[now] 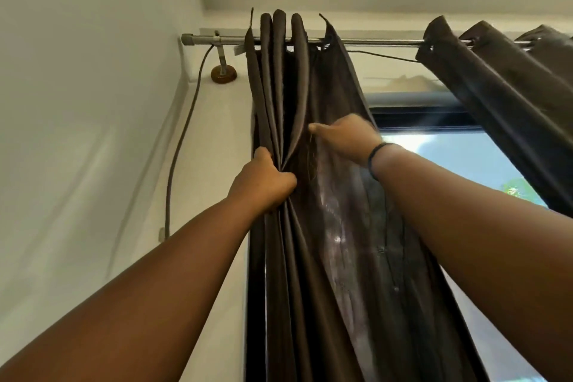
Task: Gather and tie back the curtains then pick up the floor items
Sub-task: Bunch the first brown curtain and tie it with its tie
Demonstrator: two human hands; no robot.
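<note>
Left hand [263, 178] grips bunched curtain [310, 226] folds; right hand [344, 136] pinches its loose edge beside open window [465, 161].

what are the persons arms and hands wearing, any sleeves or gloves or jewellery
No sleeves show: both forearms are bare as far as the picture goes. The left hand is bare, with no glove, ring or band visible. The right hand is also ungloved; a thin dark band circles its wrist. The right hand is slightly blurred, so rings there cannot be ruled out.

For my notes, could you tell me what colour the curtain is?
Dark brown curtain, clearest in the head view.
</note>
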